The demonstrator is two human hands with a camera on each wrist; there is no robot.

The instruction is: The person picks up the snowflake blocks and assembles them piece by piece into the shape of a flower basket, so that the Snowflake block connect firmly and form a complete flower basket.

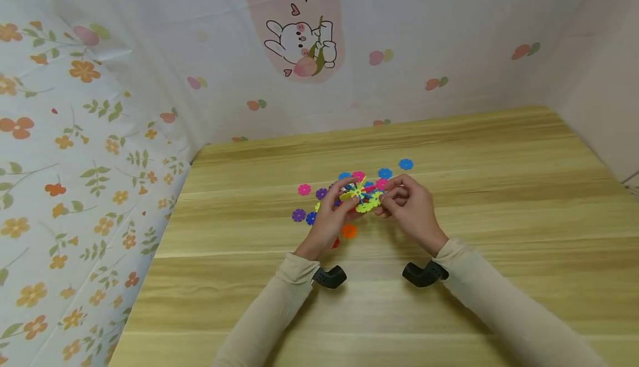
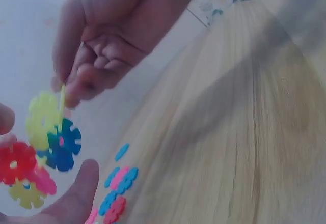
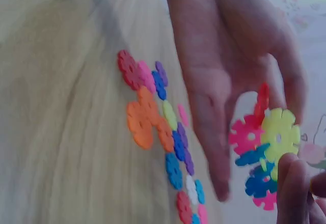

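Note:
A cluster of interlocking flower-shaped plastic discs [image 1: 357,192], in yellow, blue, pink and red, is raised above the table. My left hand [image 1: 325,222] holds it from the left, thumb and forefinger curved around it. On the other side, my right hand [image 1: 413,207] pinches a yellow disc [image 2: 62,104] at the cluster's edge; it shows edge-on in the left wrist view, with the other fingers curled in. In the right wrist view, a red disc [image 3: 262,102] stands up at the cluster's top, beside a pink disc [image 3: 247,135]. Part of the cluster is hidden behind the right fingertips there.
Loose discs lie under and around the hands: an orange disc [image 1: 349,231], a purple disc [image 1: 298,215], a pink disc [image 1: 304,189] and a blue disc [image 1: 406,164] at the far right. The wooden table [image 1: 499,178] meets a printed cloth [image 1: 424,40] at its back edge.

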